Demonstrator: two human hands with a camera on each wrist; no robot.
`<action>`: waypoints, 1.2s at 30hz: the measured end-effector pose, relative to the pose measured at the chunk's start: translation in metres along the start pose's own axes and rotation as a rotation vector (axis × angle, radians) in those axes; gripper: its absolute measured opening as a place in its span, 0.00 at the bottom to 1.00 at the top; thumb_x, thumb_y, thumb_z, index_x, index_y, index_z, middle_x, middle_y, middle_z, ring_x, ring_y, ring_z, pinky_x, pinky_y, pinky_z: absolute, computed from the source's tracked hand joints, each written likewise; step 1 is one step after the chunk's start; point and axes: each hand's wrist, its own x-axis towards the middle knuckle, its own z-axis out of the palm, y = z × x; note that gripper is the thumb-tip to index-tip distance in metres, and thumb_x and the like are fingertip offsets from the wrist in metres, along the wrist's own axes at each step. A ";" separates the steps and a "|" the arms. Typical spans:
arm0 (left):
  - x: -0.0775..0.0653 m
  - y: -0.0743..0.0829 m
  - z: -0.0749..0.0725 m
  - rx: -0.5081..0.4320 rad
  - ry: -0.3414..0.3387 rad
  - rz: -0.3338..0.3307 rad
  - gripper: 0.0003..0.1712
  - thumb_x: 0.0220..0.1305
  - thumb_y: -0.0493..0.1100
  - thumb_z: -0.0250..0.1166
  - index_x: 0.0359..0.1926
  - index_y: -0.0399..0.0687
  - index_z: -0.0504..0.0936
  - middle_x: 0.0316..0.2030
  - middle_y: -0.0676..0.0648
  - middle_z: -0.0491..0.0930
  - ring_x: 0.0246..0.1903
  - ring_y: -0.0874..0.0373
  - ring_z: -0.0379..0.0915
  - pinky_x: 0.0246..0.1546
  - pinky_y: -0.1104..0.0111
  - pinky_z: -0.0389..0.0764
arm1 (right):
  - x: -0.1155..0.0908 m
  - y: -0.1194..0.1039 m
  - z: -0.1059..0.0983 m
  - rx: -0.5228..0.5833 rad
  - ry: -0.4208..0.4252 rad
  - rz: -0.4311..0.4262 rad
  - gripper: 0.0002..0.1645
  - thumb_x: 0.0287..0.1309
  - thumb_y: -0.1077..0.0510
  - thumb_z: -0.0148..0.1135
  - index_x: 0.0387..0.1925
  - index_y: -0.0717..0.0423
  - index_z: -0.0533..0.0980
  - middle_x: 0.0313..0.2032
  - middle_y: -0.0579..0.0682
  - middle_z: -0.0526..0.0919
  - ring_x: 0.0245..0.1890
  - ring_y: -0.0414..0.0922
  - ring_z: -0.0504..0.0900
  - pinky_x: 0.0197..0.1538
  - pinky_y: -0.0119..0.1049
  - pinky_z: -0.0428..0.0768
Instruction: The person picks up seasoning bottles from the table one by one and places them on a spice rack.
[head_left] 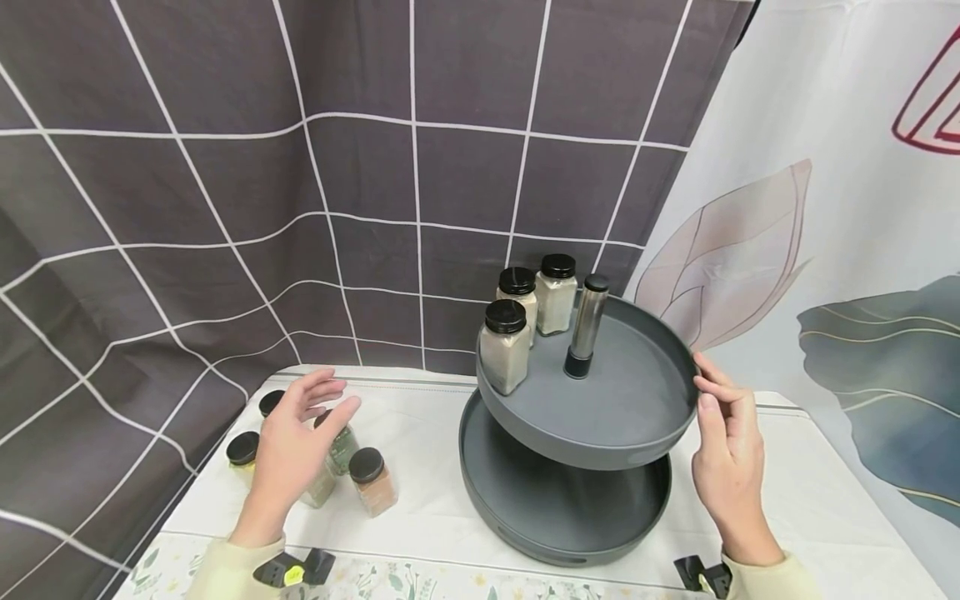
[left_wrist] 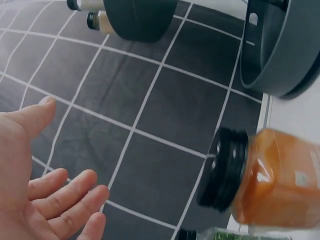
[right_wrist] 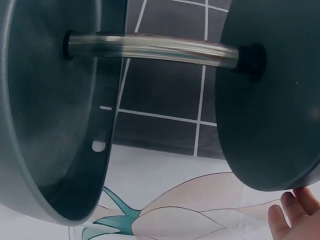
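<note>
A dark grey two-tier round turntable has an upper tray [head_left: 630, 400] and a lower tray [head_left: 558, 533]. Fingertips of my right hand [head_left: 731, 467] touch the outer side of the upper rim, also visible in the right wrist view. Three black-lidded jars of pale powder, one being the front jar [head_left: 505, 354], stand at the upper tray's left, beside its metal post [head_left: 587, 327]. My left hand [head_left: 288, 454], fingers relaxed and holding nothing, hovers over several spice jars. Near it are an orange-filled jar [head_left: 375, 487] and a green-filled jar [head_left: 343, 450]; the hand partly hides others.
A white cloth [head_left: 420, 425] with a floral front border covers the table. Behind it hangs a dark curtain [head_left: 360, 183] with white grid lines. To the right is a white leaf-patterned curtain [head_left: 757, 350], close behind the turntable.
</note>
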 end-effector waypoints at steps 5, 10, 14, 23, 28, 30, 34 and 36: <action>-0.003 -0.007 -0.005 0.060 0.033 -0.024 0.31 0.57 0.57 0.65 0.58 0.52 0.71 0.47 0.54 0.80 0.48 0.59 0.74 0.48 0.71 0.72 | 0.000 -0.004 -0.001 0.046 -0.009 0.012 0.14 0.65 0.68 0.44 0.48 0.74 0.68 0.59 0.61 0.70 0.62 0.50 0.66 0.63 0.30 0.65; -0.005 -0.013 -0.009 0.078 0.065 -0.034 0.31 0.56 0.56 0.65 0.58 0.51 0.70 0.47 0.53 0.80 0.49 0.58 0.73 0.49 0.76 0.70 | 0.001 -0.007 -0.002 0.079 -0.010 0.043 0.13 0.63 0.70 0.45 0.47 0.76 0.68 0.59 0.61 0.70 0.61 0.49 0.67 0.61 0.30 0.66; -0.007 -0.018 -0.014 0.097 0.066 -0.058 0.32 0.57 0.57 0.64 0.60 0.51 0.69 0.47 0.52 0.80 0.50 0.56 0.74 0.50 0.72 0.72 | 0.002 -0.008 -0.004 0.090 -0.010 0.066 0.13 0.62 0.71 0.46 0.46 0.77 0.67 0.58 0.61 0.70 0.59 0.49 0.69 0.61 0.30 0.67; -0.012 -0.032 -0.025 0.156 0.085 -0.092 0.29 0.64 0.57 0.57 0.61 0.50 0.68 0.49 0.51 0.79 0.47 0.57 0.73 0.44 0.68 0.71 | 0.000 -0.009 -0.006 0.046 -0.018 0.068 0.13 0.62 0.70 0.46 0.47 0.75 0.68 0.58 0.59 0.71 0.59 0.46 0.70 0.60 0.29 0.67; -0.016 -0.041 -0.033 0.172 0.147 -0.096 0.22 0.69 0.53 0.50 0.60 0.51 0.70 0.48 0.51 0.79 0.41 0.79 0.67 0.39 0.84 0.67 | 0.001 -0.008 -0.006 0.042 -0.024 0.033 0.16 0.59 0.71 0.49 0.49 0.74 0.69 0.56 0.60 0.70 0.60 0.48 0.68 0.63 0.31 0.65; -0.017 -0.045 -0.036 0.161 0.175 -0.094 0.20 0.70 0.50 0.49 0.59 0.50 0.71 0.48 0.50 0.79 0.41 0.83 0.65 0.40 0.87 0.65 | 0.002 -0.008 -0.005 0.038 -0.029 0.013 0.18 0.58 0.72 0.50 0.51 0.73 0.70 0.55 0.61 0.70 0.59 0.48 0.67 0.63 0.32 0.64; -0.018 -0.052 -0.040 0.154 0.211 -0.105 0.18 0.70 0.46 0.50 0.58 0.48 0.72 0.49 0.47 0.79 0.40 0.84 0.64 0.40 0.89 0.64 | 0.002 -0.008 -0.004 0.036 -0.031 -0.016 0.20 0.57 0.72 0.49 0.52 0.72 0.71 0.54 0.62 0.69 0.58 0.48 0.67 0.63 0.31 0.64; -0.018 -0.057 -0.041 0.165 0.223 -0.127 0.18 0.69 0.45 0.52 0.57 0.49 0.73 0.49 0.47 0.79 0.39 0.84 0.65 0.39 0.88 0.64 | 0.002 -0.008 -0.004 0.031 -0.033 -0.017 0.20 0.57 0.72 0.49 0.52 0.71 0.71 0.55 0.62 0.69 0.58 0.48 0.67 0.63 0.30 0.64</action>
